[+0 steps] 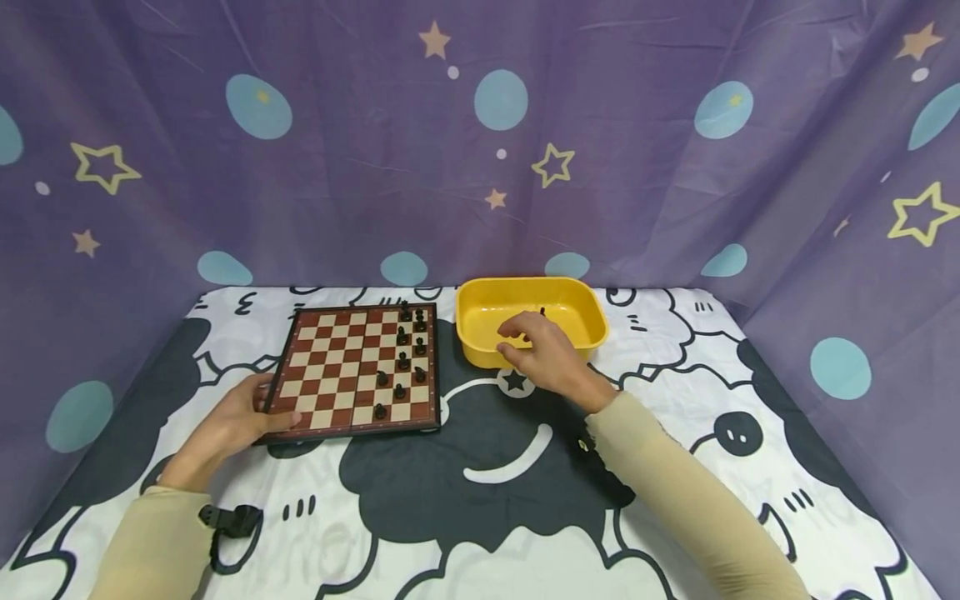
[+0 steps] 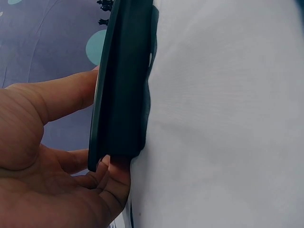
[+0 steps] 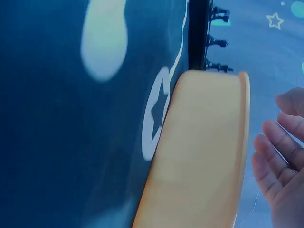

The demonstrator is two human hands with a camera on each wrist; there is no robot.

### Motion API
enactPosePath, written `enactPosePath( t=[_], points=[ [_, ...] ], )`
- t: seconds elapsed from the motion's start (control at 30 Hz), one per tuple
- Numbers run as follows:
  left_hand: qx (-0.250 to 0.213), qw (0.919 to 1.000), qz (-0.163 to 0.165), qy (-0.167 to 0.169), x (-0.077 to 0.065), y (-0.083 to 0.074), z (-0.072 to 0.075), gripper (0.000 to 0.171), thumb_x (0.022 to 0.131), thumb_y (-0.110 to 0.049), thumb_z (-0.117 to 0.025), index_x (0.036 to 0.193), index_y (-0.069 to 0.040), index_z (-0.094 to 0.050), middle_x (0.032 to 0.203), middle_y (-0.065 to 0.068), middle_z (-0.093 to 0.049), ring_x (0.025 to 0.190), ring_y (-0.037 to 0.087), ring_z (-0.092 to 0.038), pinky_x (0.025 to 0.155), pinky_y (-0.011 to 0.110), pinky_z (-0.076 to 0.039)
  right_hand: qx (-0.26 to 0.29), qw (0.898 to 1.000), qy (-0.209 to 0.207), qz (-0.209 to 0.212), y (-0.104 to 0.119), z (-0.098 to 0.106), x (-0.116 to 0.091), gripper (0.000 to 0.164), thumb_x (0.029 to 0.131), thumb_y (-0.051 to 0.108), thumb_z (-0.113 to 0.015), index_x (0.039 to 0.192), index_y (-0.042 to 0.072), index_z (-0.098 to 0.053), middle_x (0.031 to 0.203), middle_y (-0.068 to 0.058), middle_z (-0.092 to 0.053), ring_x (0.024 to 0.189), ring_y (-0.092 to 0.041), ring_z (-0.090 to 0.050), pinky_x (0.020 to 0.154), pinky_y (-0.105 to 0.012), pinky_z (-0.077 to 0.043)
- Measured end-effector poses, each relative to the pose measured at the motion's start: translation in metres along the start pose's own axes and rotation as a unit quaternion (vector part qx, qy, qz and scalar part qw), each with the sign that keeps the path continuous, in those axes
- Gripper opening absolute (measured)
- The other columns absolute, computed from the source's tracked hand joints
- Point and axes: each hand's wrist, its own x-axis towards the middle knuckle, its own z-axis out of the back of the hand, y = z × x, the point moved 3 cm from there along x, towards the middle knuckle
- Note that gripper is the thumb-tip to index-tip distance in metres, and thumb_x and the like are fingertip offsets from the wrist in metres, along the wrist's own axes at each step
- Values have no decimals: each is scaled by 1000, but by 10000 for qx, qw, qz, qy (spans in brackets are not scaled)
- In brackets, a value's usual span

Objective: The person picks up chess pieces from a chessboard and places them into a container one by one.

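My left hand (image 1: 238,417) grips the near left corner of a red-and-cream chessboard (image 1: 321,370); its thumb lies on top. In the left wrist view the fingers curl round the board's dark side (image 2: 124,85). Several black chess pieces stand in the board's right-hand columns, among them a pawn (image 1: 380,412) near the front edge. Above the near rim of a yellow plastic tub (image 1: 480,353) hovers my right hand (image 1: 547,354), fingers loosely bent and thumb apart from them. Nothing shows between those fingers in the right wrist view. A small dark piece (image 1: 542,311) shows inside the tub, partly hidden by the hand.
A cloth (image 1: 420,492) with black-and-white cartoon drawings covers the table. Behind it hangs a purple curtain (image 1: 360,183) with stars and ovals. The tub stands just right of the board, with a narrow gap between. A black strap (image 1: 232,521) sits on the left wrist.
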Motion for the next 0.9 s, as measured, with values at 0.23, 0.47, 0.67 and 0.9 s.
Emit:
enactPosePath(
  t=[0.23,0.47,0.67,0.9],
  points=[
    [5,10000,14,-9,0,1,0,98,81,-26,-77,143,17,-14,114,33,-49,98,38,-55,79,45,-43,0,9999,6,171,10,-12,0,21,87,20,-70,104,8,-69,102,1,-64,97,-13,-57,85,-31,-47],
    [23,10000,30,-23,1,1,0,98,81,-25,-77,143,17,-14,114,32,-49,97,37,-54,78,44,-43,-44,9996,79,286,18,-25,2,21,86,18,-71,104,8,-69,100,1,-65,94,-12,-55,85,-29,-46],
    [27,9999,103,-11,0,0,0,100,81,-27,-77,143,17,-12,117,34,-46,100,40,-52,80,47,-42,32,9995,252,177,28,-34,3,23,86,18,-71,107,7,-67,101,1,-63,92,-14,-56,84,-31,-47],
    [36,10000,-6,-16,-1,0,0,98,81,-26,-77,142,18,-14,114,33,-49,97,37,-55,77,44,-44,179,9981,540,224,39,-45,5,23,89,20,-69,110,11,-66,104,2,-63,90,-16,-59,79,-29,-48]
  ],
)
